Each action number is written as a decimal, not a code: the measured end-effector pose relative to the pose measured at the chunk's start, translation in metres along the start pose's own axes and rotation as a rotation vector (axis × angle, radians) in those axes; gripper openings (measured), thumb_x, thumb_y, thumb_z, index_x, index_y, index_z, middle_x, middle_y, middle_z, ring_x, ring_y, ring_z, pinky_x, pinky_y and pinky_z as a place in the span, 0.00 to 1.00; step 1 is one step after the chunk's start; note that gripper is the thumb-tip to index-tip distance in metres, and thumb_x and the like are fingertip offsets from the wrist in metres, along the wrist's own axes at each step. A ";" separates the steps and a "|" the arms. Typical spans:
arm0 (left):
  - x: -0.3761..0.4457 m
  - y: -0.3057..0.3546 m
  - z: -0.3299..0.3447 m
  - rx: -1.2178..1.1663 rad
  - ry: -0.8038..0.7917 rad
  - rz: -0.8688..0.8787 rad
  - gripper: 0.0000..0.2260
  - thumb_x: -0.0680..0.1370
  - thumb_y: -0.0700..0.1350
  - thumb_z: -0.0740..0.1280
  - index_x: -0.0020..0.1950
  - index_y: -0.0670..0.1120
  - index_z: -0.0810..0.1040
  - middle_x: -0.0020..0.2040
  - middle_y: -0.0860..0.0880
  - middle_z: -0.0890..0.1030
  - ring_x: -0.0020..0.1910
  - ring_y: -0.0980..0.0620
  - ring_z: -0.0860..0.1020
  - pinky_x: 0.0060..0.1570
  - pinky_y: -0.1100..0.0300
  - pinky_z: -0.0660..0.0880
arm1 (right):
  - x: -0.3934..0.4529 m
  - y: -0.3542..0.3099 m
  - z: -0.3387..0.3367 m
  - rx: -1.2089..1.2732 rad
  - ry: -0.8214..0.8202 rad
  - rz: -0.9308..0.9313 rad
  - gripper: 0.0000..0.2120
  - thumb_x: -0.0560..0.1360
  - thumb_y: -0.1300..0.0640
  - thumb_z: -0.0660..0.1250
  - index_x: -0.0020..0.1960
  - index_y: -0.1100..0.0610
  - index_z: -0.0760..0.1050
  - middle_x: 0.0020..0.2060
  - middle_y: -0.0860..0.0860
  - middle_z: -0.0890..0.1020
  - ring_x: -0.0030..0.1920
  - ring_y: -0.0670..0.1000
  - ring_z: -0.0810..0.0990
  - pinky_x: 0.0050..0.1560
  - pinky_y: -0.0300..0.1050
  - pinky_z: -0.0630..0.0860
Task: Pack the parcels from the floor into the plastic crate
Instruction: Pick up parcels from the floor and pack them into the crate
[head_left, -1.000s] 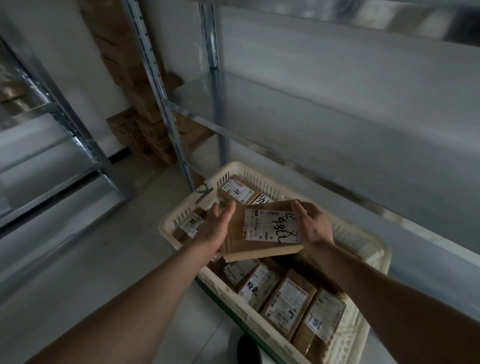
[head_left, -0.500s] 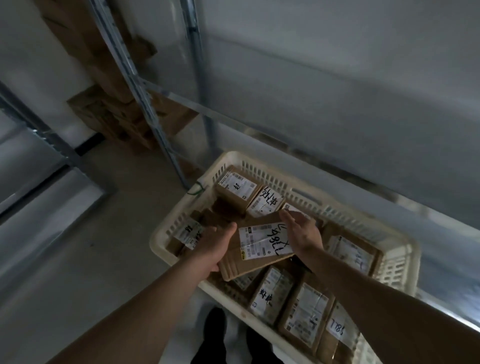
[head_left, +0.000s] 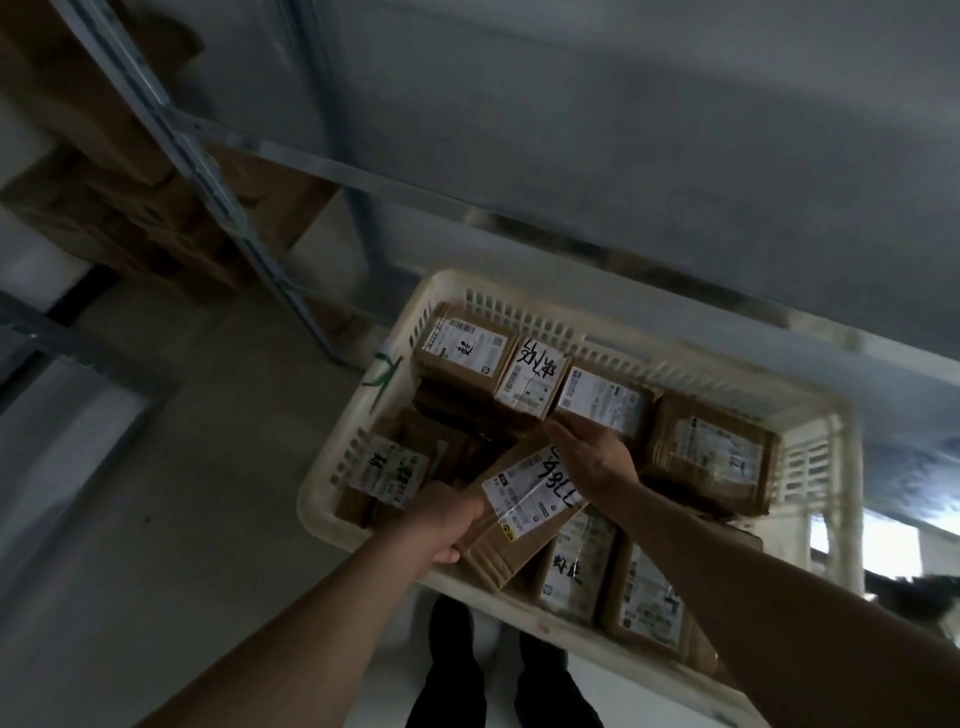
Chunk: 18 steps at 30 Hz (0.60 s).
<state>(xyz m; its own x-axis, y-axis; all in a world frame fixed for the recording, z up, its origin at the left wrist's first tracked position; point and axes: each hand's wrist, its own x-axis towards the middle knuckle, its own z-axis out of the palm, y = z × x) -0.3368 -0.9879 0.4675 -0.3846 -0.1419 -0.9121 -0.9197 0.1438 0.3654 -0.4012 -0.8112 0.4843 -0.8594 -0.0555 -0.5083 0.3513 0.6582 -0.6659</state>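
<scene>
Both hands hold one flat cardboard parcel (head_left: 524, 506) over the middle of the cream plastic crate (head_left: 332, 512). Left hand (head_left: 448, 514) grips its near-left end, fingers curled under the edge; right hand (head_left: 592, 462) lies along the far-right edge with fingers mostly straight, steadying more than clamping, though blur makes the fingertips hard to read. The parcel is tilted, its white label with black handwriting facing up, and it sits low among the other parcels, probably already touching those beneath.

Along the far wall stand a labelled box (head_left: 462, 353), a second box with handwriting (head_left: 530, 382), a third box (head_left: 602, 397) and a larger taped parcel (head_left: 711, 452). More labelled parcels fill the near side (head_left: 576, 566) and the left corner (head_left: 387, 470). The darker gap left of centre looks like the open slot.

To finish well, I would lower the far end first into that gap, keep the label upward, then slide the left fingers out from under before letting go, so nothing is pinched. Press it flat so later parcels stack level. Metal shelving (head_left: 208, 166) stands behind the crate, and the person's dark shoes (head_left: 452, 634) are just beneath its near rim.
</scene>
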 end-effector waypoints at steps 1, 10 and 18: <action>0.002 0.000 -0.001 0.020 -0.004 0.007 0.13 0.77 0.46 0.65 0.61 0.44 0.74 0.54 0.45 0.80 0.52 0.47 0.79 0.50 0.54 0.80 | 0.001 -0.001 0.002 -0.003 -0.002 -0.001 0.13 0.81 0.42 0.59 0.54 0.48 0.78 0.43 0.49 0.83 0.43 0.51 0.83 0.50 0.53 0.82; 0.015 -0.001 -0.005 0.127 0.014 0.042 0.03 0.77 0.46 0.65 0.45 0.47 0.74 0.49 0.45 0.79 0.53 0.46 0.79 0.50 0.53 0.78 | 0.012 -0.004 0.011 -0.013 -0.011 0.008 0.11 0.69 0.40 0.60 0.43 0.46 0.74 0.41 0.50 0.83 0.42 0.54 0.83 0.47 0.57 0.82; 0.006 0.006 -0.023 0.264 -0.013 -0.022 0.15 0.78 0.50 0.64 0.60 0.42 0.75 0.46 0.45 0.80 0.42 0.48 0.81 0.36 0.59 0.79 | 0.018 -0.016 0.019 0.074 -0.056 -0.012 0.06 0.79 0.56 0.64 0.50 0.56 0.79 0.41 0.55 0.84 0.41 0.55 0.84 0.45 0.52 0.82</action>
<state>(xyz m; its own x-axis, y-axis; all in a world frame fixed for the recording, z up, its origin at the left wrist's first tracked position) -0.3466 -1.0108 0.4684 -0.3616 -0.1354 -0.9225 -0.8747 0.3919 0.2853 -0.4153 -0.8366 0.4757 -0.8423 -0.1060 -0.5285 0.3696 0.6001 -0.7094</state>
